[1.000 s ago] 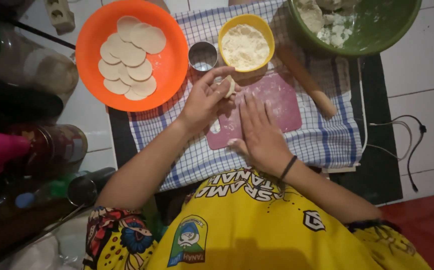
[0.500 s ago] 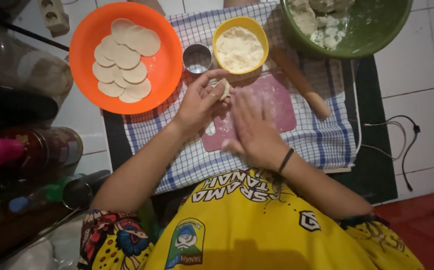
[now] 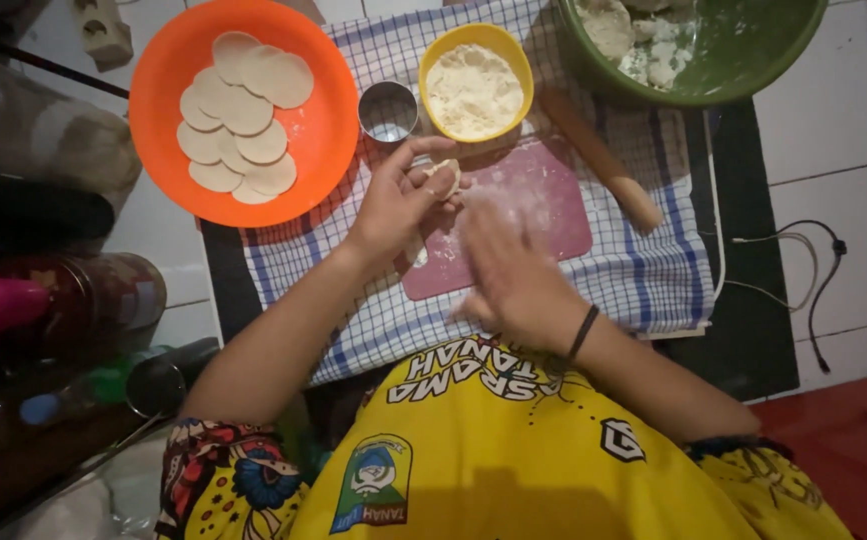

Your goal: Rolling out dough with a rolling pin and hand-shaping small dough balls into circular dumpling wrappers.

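Checked cloth [image 3: 643, 270] carries a pink board [image 3: 543, 215]; above it lies the right hand [image 3: 513, 275], open, flat and blurred. Left hand [image 3: 398, 205], at the board's left edge, pinches a small dough piece [image 3: 445, 178] in its fingertips, just left of the right hand.

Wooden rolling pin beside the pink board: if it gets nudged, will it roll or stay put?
The rolling pin is a smooth cylinder, so it would probably roll sideways. It lies on the checked cloth, whose soft weave may slow it. It looks like stiff, solid wood, so it should lift without bending.
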